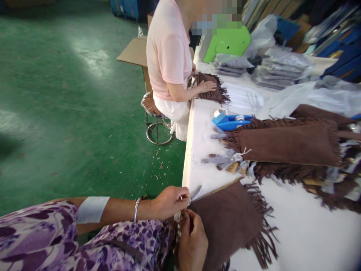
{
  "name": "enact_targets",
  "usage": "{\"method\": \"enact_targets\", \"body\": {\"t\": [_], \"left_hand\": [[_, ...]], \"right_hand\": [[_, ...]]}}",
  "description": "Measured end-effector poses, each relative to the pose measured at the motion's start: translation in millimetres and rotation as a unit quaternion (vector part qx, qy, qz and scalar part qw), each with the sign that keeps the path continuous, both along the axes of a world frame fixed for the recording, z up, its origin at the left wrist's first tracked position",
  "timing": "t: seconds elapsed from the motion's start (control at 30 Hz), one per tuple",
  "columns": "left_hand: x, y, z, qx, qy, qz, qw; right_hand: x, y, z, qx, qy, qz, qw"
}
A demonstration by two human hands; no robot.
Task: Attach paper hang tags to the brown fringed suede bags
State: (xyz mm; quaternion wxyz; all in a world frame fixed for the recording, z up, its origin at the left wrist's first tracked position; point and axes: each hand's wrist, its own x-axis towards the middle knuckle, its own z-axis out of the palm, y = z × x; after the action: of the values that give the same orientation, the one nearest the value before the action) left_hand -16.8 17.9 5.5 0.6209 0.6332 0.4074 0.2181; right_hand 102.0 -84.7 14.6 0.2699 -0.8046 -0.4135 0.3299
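Note:
A brown, suede-like fringed bag (225,220) lies flat on the near edge of the table, its fringe pointing away from me. At its near edge, my left hand (170,202), with a silver bracelet on the wrist, is closed in a pinch around a thin white string (181,197). Close below it, my right hand (193,239) has thumb and forefinger pressed together at the same edge, beside an off-white crumpled bit (178,216). What the right fingertips hold is too small to make out. Both hands almost touch.
More brown fringed bags (287,143) with tags and plastic-wrapped parts are piled on the white table (310,233). A blue tape dispenser (232,122) stands beyond. A co-worker (169,56) sits on a stool (159,131), one hand on another fringed bag (211,92). Plastic-wrapped stacks (282,69) lie farther back.

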Motion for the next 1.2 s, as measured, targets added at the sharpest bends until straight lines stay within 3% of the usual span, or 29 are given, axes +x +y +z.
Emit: {"method": "enact_targets", "body": {"t": [0.17,0.23,0.47,0.6,0.73,0.87,0.93,1.07,1.2], "left_hand": [[-2,0,-3.8,-0.139,-0.097,-0.009,0.985],[-5,-2,-6.1,-0.158,-0.115,-0.023,0.980],[-8,0,-19.9,-0.012,-0.045,-0.083,0.995],[-9,3,-18.1,0.006,-0.026,-0.088,0.996],[-18,3,-13.2,-0.104,-0.070,-0.052,0.991],[-24,7,-13.5,-0.318,-0.129,-0.152,0.927],[-24,10,-15.7,-0.381,-0.136,-0.191,0.894],[-26,16,-18.8,-0.427,-0.136,-0.227,0.865],[-35,20,-14.3,-0.433,-0.123,-0.278,0.849]], "right_hand": [[5,-1,-4.8,-0.034,0.027,-0.036,0.998],[6,-1,-5.9,-0.040,0.036,-0.049,0.997],[7,0,-4.1,-0.007,0.041,-0.055,0.998],[10,-2,-5.2,0.007,0.035,-0.045,0.998],[6,-4,-6.4,0.001,-0.017,-0.046,0.999],[-2,1,-8.8,0.006,-0.051,-0.017,0.999],[-4,2,-9.7,0.009,-0.044,-0.026,0.999],[1,-6,-10.9,-0.020,0.086,-0.104,0.991],[3,-20,-13.0,-0.013,0.302,-0.164,0.939]]}}
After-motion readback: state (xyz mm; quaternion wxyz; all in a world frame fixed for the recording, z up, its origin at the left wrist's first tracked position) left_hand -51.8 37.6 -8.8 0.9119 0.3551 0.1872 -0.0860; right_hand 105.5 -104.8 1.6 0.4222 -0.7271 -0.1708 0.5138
